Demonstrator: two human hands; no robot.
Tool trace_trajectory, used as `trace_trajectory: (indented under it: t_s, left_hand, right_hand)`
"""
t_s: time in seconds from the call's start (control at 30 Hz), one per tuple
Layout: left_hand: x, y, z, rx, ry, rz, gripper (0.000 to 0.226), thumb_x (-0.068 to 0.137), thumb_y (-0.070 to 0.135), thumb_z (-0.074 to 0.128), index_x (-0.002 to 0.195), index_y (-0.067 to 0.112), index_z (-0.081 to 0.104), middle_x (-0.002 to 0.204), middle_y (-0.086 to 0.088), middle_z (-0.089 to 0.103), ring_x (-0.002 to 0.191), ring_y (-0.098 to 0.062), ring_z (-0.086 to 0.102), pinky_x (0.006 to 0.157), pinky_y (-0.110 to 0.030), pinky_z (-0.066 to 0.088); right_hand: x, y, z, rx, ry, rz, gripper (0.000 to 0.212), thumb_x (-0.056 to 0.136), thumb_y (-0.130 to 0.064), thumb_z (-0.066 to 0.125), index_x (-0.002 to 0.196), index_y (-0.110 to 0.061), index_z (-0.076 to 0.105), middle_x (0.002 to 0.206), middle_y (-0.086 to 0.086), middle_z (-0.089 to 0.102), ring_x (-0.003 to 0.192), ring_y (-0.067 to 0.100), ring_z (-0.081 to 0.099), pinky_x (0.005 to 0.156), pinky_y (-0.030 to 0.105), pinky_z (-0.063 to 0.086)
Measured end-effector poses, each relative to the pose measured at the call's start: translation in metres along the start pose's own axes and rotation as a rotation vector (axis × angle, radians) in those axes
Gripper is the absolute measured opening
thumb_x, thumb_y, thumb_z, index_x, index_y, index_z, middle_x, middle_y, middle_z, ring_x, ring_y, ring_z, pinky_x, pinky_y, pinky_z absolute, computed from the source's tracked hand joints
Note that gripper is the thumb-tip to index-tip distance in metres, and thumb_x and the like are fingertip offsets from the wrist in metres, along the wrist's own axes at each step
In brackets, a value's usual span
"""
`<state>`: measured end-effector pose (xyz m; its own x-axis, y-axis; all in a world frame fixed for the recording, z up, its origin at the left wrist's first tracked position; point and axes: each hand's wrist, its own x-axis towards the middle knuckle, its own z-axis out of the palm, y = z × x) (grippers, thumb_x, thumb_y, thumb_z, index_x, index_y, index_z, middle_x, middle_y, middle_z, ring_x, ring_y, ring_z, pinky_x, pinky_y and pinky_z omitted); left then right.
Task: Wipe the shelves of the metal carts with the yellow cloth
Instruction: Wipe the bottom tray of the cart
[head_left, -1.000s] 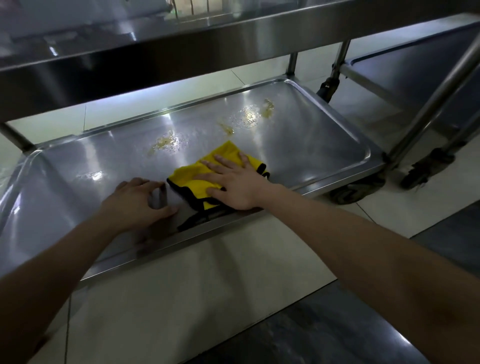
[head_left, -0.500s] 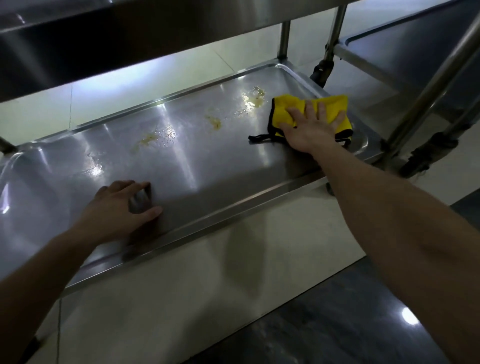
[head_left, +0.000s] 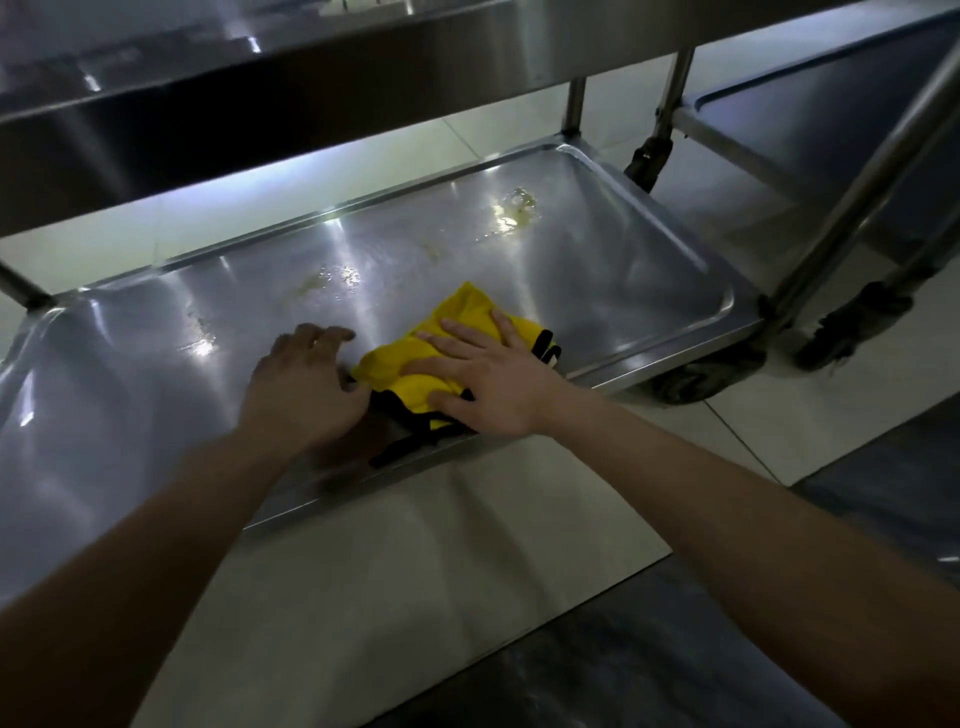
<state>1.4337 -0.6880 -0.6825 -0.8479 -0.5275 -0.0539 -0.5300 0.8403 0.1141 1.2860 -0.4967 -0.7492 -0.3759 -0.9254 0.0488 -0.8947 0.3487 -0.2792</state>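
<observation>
The bottom shelf (head_left: 597, 270) of a metal cart is a shiny steel tray with a raised rim. Yellowish smears (head_left: 514, 210) sit near its far right, and a fainter smear (head_left: 332, 278) lies mid-shelf. A yellow cloth (head_left: 415, 364) with black edging lies crumpled near the shelf's front rim. My right hand (head_left: 493, 384) presses flat on the cloth, fingers spread. My left hand (head_left: 306, 389) rests on the shelf just left of the cloth, fingers curled, its fingertips close to the cloth's edge.
The cart's upper shelf (head_left: 311, 78) overhangs close above. A second metal cart (head_left: 831, 114) stands to the right, with a slanted post (head_left: 857, 192) and dirty caster wheels (head_left: 852, 322). Pale floor tiles (head_left: 415, 571) lie in front, dark tiles at lower right.
My right hand swept the cloth from the shelf's far right corner back to the front middle. My left hand shifted right, ending beside the cloth.
</observation>
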Motion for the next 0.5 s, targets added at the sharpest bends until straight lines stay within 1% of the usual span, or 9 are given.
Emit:
trace_trajectory:
  t_s: [0.07,0.1,0.17,0.23,0.3,0.37,0.43,0.5]
  left_hand:
    - [0.006,0.013,0.008,0.009,-0.081,0.036,0.056,0.091,0.05,0.052,0.135,0.02,0.067,0.141,-0.012,0.062,0.134,-0.039,0.053,0.11,-0.05,0.048]
    - [0.008,0.015,0.011,0.005,-0.087,0.022,0.05,0.093,0.053,0.056,0.13,0.022,0.067,0.138,-0.012,0.061,0.131,-0.039,0.053,0.106,-0.051,0.051]
    - [0.009,0.014,0.016,0.038,-0.047,0.019,0.047,0.094,0.058,0.064,0.128,0.025,0.064,0.136,-0.011,0.059,0.128,-0.039,0.053,0.1,-0.052,0.052]
    - [0.007,0.012,0.017,0.057,-0.022,0.047,0.05,0.093,0.061,0.065,0.128,0.025,0.064,0.136,-0.011,0.06,0.125,-0.04,0.054,0.097,-0.052,0.053]
    - [0.006,0.011,0.019,0.05,-0.012,0.06,0.05,0.094,0.061,0.066,0.129,0.025,0.066,0.136,-0.011,0.061,0.124,-0.041,0.055,0.1,-0.052,0.052]
    - [0.005,0.011,0.021,0.036,0.008,0.064,0.051,0.096,0.059,0.066,0.132,0.023,0.067,0.138,-0.012,0.061,0.124,-0.043,0.054,0.105,-0.053,0.05]
    - [0.003,0.012,0.026,0.03,0.024,0.078,0.052,0.098,0.055,0.068,0.135,0.02,0.066,0.14,-0.014,0.061,0.124,-0.045,0.054,0.108,-0.054,0.049]
    - [0.001,0.013,0.03,0.032,0.034,0.078,0.051,0.098,0.051,0.069,0.136,0.017,0.066,0.14,-0.016,0.061,0.123,-0.046,0.054,0.108,-0.054,0.049]
  right_hand:
    - [-0.012,0.018,-0.009,0.035,0.005,0.016,0.05,0.109,-0.057,0.044,0.159,-0.052,0.04,0.176,-0.017,0.02,0.165,0.012,0.007,0.13,0.057,-0.008]
    - [-0.021,0.032,-0.014,0.043,0.012,0.04,0.05,0.109,-0.056,0.045,0.159,-0.051,0.041,0.176,-0.018,0.021,0.165,0.011,0.007,0.131,0.055,-0.008]
    - [-0.042,0.072,-0.027,0.036,0.033,0.136,0.052,0.108,-0.056,0.046,0.159,-0.05,0.041,0.176,-0.018,0.022,0.165,0.011,0.009,0.131,0.053,-0.007]
    - [-0.061,0.119,-0.042,0.01,0.046,0.276,0.054,0.107,-0.059,0.043,0.16,-0.051,0.037,0.177,-0.015,0.021,0.165,0.013,0.008,0.131,0.055,-0.005]
    - [-0.07,0.164,-0.056,-0.005,0.042,0.431,0.054,0.107,-0.061,0.038,0.16,-0.055,0.031,0.178,-0.012,0.017,0.166,0.014,0.004,0.13,0.059,-0.006]
    - [-0.06,0.194,-0.062,-0.022,0.035,0.549,0.055,0.107,-0.065,0.034,0.161,-0.058,0.026,0.179,-0.01,0.011,0.166,0.017,0.0,0.129,0.063,-0.009]
    - [-0.032,0.203,-0.062,-0.052,0.031,0.625,0.059,0.104,-0.071,0.027,0.161,-0.057,0.023,0.18,-0.008,0.008,0.166,0.02,-0.002,0.126,0.068,-0.012]
    - [0.003,0.194,-0.057,-0.074,0.017,0.662,0.064,0.102,-0.073,0.021,0.163,-0.053,0.021,0.18,-0.006,0.005,0.166,0.025,-0.006,0.122,0.074,-0.015]
